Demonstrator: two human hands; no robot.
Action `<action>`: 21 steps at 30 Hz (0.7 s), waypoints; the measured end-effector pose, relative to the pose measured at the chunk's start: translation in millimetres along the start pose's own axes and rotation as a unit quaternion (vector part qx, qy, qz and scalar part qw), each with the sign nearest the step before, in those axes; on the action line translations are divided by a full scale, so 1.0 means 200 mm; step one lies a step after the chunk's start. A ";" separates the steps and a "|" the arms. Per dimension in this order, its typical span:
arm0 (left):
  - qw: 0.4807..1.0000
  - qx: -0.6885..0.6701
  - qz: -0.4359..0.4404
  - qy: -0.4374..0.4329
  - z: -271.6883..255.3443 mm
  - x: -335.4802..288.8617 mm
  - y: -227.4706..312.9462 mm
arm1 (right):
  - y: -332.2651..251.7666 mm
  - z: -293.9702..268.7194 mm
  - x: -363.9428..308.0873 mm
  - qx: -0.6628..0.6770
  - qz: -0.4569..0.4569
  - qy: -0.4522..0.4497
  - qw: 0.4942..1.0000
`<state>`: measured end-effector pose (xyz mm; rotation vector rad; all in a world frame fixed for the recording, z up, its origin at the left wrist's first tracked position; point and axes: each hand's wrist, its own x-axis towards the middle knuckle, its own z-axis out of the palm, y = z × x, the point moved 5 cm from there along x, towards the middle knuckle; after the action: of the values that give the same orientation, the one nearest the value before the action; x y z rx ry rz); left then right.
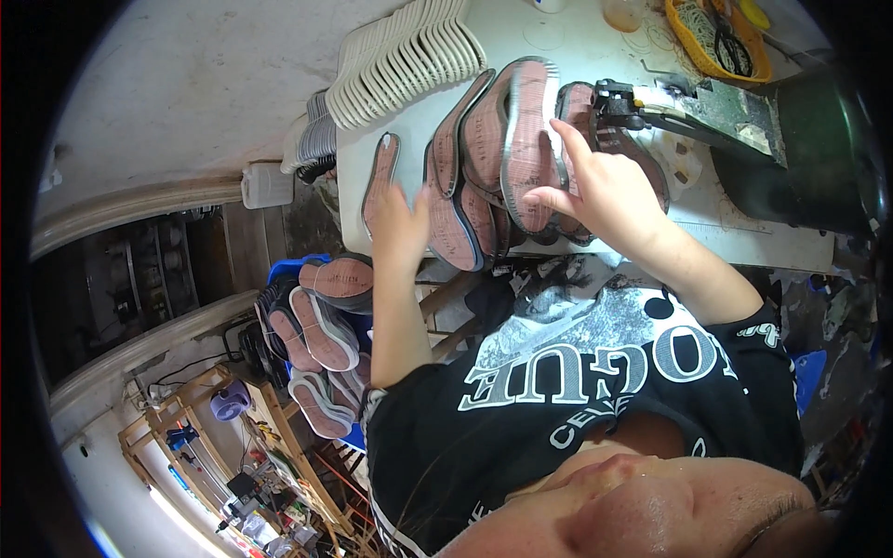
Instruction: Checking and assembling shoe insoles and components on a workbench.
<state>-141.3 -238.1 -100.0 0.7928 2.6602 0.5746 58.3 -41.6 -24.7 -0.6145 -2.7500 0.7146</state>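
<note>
Pinkish-brown shoe soles with dark rims lie bunched on the pale table. My right hand (609, 191) is over the tallest sole (532, 139), thumb and forefinger spread apart. The forefinger is at that sole's right edge and the thumb reaches over its lower part; whether they press on it I cannot tell. To the left, my left hand (400, 228) is smeared by motion. It overlaps the lower end of a single sole (380, 172) lying apart from the bunch. Whether it grips that sole does not show. More soles (453, 228) sit between my hands.
A green machine (791, 149) with a metal head (621, 104) stands at the right, over some soles. Rows of cream sole pieces (409, 60) are at the back left. A yellow basket (765, 65) holds cord and scissors. Lower left, bundled soles (321, 330) fill a blue container (290, 267).
</note>
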 end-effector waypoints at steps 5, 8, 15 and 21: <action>0.999 -0.034 -0.018 0.002 0.21 -0.10 -0.32 | -0.05 0.03 -0.04 0.096 0.001 -0.051 0.994; 0.992 -0.088 -0.063 0.068 0.08 -0.13 -0.22 | -0.05 0.06 -0.03 0.105 -0.021 -0.059 0.993; 0.985 -0.134 -0.017 0.109 -0.27 -0.30 0.07 | 0.02 0.13 0.02 0.114 -0.161 0.017 0.980; 0.835 -0.526 0.055 0.150 -0.29 -0.33 0.50 | -0.05 -0.13 -0.07 0.254 -0.162 -0.023 0.953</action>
<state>-65.4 -216.2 7.6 0.4998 1.9739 2.0580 75.6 -44.9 0.7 -0.0357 -2.4552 1.2913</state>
